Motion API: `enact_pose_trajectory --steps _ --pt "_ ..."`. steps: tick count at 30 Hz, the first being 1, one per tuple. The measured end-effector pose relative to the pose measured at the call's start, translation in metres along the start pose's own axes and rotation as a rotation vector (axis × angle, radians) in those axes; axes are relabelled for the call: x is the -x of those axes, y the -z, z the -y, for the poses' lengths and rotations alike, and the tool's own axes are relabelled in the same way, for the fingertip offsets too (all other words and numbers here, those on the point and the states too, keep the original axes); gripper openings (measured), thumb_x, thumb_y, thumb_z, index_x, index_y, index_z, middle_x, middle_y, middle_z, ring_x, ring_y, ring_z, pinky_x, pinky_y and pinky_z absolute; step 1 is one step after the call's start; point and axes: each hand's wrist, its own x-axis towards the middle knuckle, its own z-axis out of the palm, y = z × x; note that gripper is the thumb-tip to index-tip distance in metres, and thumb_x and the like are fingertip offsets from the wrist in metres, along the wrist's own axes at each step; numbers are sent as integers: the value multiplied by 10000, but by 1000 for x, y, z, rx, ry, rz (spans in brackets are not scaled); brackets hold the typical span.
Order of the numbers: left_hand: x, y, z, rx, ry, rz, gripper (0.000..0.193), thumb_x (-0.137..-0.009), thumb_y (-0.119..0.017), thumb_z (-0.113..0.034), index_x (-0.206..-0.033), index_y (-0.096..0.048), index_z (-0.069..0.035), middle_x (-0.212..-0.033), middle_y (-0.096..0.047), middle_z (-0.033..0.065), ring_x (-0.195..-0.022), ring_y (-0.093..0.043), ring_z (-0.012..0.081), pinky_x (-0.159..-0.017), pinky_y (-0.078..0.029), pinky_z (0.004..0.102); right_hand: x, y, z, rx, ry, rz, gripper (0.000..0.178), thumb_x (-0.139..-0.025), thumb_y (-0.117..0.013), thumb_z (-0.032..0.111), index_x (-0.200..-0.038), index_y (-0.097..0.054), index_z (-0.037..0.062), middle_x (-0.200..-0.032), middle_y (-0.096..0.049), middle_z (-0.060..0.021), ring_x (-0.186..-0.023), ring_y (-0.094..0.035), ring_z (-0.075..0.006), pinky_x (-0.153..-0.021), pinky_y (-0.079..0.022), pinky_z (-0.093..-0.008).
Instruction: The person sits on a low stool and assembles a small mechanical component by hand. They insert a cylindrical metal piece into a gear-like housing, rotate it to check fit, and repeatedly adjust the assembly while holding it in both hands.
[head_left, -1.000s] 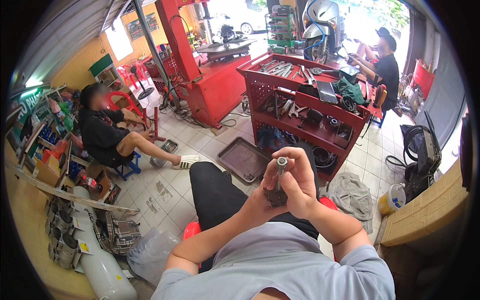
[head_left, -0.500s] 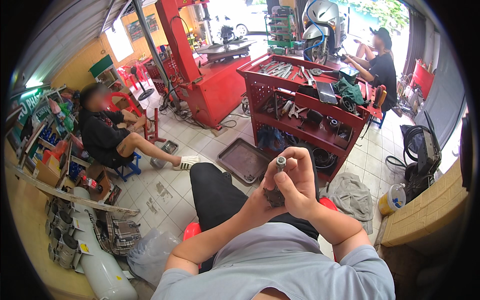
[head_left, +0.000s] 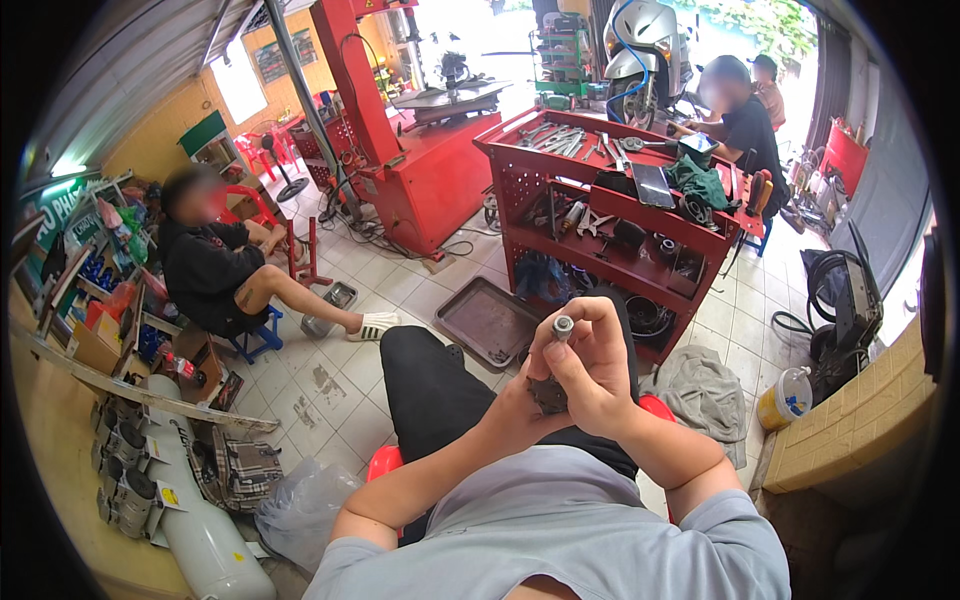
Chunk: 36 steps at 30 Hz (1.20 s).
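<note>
Both hands meet above my lap, between my knees. My left hand (head_left: 515,412) is closed around a dark metal part (head_left: 547,396), most of which my fingers cover. My right hand (head_left: 597,375) has its thumb and curled fingers pinched on a slim metal rod with a round, hollow-looking end (head_left: 562,327), possibly a socket. That end points up and away from me. The rod's lower portion runs behind my thumb toward the dark part; whether they touch is hidden.
Ahead stands a red tool cart (head_left: 610,240) carrying wrenches, a phone and cloths. A metal tray (head_left: 487,318) and grey cloth (head_left: 700,395) lie on the tiled floor. Someone sits at left (head_left: 205,260), others near a scooter (head_left: 640,70). A white tank (head_left: 200,530) lies at lower left.
The rod's end has dipped slightly, with my hands otherwise nearly still. By the scooter, the person in black has turned and leaned, and another person shows behind.
</note>
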Motion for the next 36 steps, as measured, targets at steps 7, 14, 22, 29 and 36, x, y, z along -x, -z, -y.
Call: enact_pose_trajectory --steps 7,14,22,29,36 --pt "0 -1 -1 54 17 -31 729 -716 -774 -151 -1297 -354 -25 -1162 -511 130 -1062 -546 229 -883 -448 337 -1 6 6 -3 -71 53 273 -962 -435 142 -1203 -346 50 -871 -520 -69 -724 -504 -97 -671 -435 -235" --pt "0 -1 2 16 -4 -34 746 -712 -778 -158 -1303 -342 -21 -1164 -512 139 -1058 -549 235 -879 -449 339 -1 0 0 -52 14 0 240 -959 -442 123 -1167 -356 40 -865 -512 -54 -732 -489 -84 -672 -426 -221" --pt "-1 -1 -2 32 8 -18 738 -715 -776 -156 -1299 -345 -20 -1152 -516 134 -1047 -551 232 -869 -452 339 -1 1 4 -71 -32 -4 195 -962 -428 103 -1137 -382 31 -870 -514 -46 -740 -496 -75 -667 -429 -221" --pt "1 0 1 35 30 -1 731 -715 -775 -149 -1296 -351 -20 -1154 -516 128 -1054 -548 230 -874 -451 339 1 6 2 -30 -38 33 220 -957 -449 119 -1146 -378 32 -893 -512 -59 -741 -500 -79 -665 -428 -220" --pt "-1 0 -1 16 -2 -13 747 -711 -779 -154 -1305 -345 -20 -1171 -505 129 -1064 -542 228 -883 -446 336 0 0 0 -23 51 13 218 -975 -418 141 -1163 -382 36 -881 -507 -48 -732 -494 -76 -665 -415 -207"
